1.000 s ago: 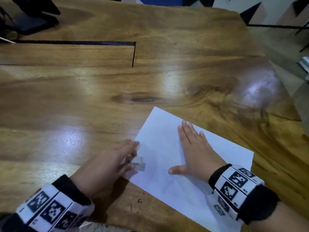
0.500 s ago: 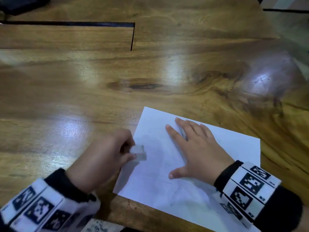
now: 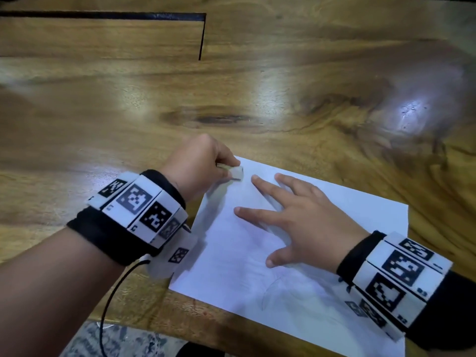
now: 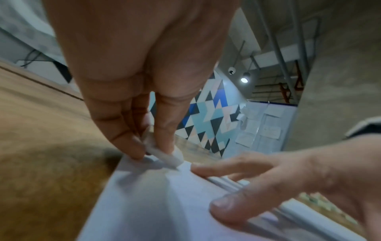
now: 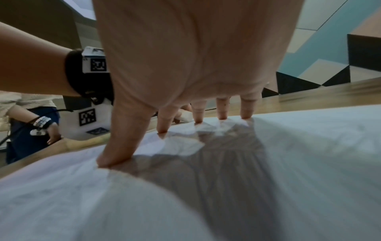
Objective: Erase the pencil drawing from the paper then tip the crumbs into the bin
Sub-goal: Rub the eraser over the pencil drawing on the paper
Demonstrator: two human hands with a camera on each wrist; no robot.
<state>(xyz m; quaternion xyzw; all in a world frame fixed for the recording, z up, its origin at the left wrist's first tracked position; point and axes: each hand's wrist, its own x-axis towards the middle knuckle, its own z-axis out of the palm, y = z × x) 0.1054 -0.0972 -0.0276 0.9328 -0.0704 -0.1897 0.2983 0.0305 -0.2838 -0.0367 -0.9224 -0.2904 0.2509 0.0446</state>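
Observation:
A white sheet of paper (image 3: 231, 253) lies on the wooden table (image 3: 103, 124), with faint pencil lines (image 3: 268, 292) near its front edge. My left hand (image 3: 203, 163) pinches a small white eraser (image 3: 237, 172) between thumb and fingers at the paper's far corner. In the left wrist view the eraser (image 4: 164, 156) touches the sheet (image 4: 148, 203) at that corner. My right hand (image 3: 304, 220) lies flat with spread fingers on the paper's middle. In the right wrist view its fingertips (image 5: 163, 130) press the paper (image 5: 288, 163) down. No bin is in view.
A dark slot line (image 3: 201, 34) runs across the tabletop at the far left. The table's front edge (image 3: 154, 328) is close to me, with patterned floor below. In the right wrist view another person (image 5: 31, 117) stands beside the table.
My left hand picked up the eraser and carried it from the paper's left edge up to its far corner. The right hand's fingers spread wider on the sheet.

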